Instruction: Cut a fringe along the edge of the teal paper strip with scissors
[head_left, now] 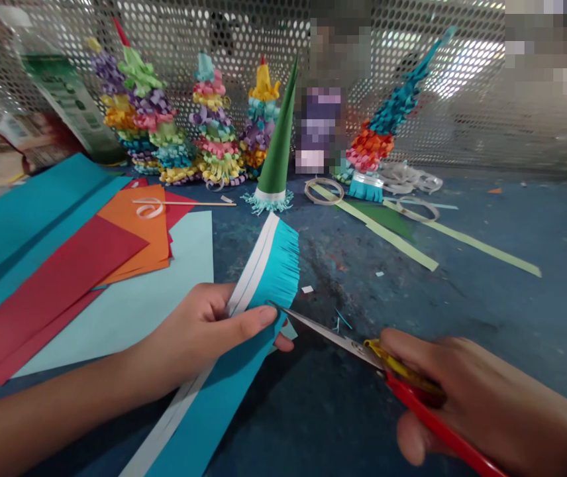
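Note:
A long blue paper strip (234, 387) with a white band of tape along one edge runs up from the bottom of the view. My left hand (218, 324) pinches it, thumb on top and fingers beneath. Beyond the thumb, the strip's right edge is cut into a fine fringe. In my right hand (442, 384) are scissors (343, 341) with red and yellow handles, their blades reaching to the strip's edge beside my left thumb. The blade tips lie over the blue paper.
Paper sheets in teal, red (65, 265), orange and pale blue lie at left. Behind stand a green paper cone (279, 142), several curled-paper cones (214, 126) and a plastic bottle (65, 93) against a perforated metal panel. Tape rolls (324, 200) and pale green strips (393, 238) lie at right.

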Demonstrator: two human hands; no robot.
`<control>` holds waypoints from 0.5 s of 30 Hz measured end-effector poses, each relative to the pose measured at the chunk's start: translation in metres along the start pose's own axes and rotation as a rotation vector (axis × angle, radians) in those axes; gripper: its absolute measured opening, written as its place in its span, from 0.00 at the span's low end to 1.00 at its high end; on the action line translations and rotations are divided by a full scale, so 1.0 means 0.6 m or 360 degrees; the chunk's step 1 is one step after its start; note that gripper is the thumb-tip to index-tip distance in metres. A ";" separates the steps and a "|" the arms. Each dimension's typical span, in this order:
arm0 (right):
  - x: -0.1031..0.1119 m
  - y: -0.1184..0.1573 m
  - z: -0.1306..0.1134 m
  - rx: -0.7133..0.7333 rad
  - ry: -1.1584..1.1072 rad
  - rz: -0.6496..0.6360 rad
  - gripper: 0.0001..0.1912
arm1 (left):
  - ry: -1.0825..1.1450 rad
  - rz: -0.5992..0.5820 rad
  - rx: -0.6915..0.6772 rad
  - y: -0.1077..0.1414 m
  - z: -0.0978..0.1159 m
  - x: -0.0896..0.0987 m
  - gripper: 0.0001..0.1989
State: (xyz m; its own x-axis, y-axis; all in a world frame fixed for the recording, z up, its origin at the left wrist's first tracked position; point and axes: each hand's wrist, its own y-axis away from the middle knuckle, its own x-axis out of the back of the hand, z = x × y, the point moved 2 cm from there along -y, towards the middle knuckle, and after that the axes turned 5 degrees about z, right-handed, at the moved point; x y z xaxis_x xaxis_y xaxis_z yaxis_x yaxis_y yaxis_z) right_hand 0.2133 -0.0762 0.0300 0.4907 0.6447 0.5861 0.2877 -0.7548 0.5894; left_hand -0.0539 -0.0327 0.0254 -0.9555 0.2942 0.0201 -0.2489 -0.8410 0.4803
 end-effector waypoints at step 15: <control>0.002 -0.006 -0.021 -0.0122 0.0077 0.0013 0.10 | -0.0069 -0.0180 -0.0078 -0.006 -0.008 0.005 0.15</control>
State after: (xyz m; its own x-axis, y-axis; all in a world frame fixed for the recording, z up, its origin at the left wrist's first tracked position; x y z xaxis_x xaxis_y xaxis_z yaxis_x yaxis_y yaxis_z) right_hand 0.2023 -0.0715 0.0358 0.4518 0.6453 0.6160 0.2194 -0.7497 0.6243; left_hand -0.0563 -0.0307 0.0196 -0.9135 0.4069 0.0066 -0.3630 -0.8222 0.4384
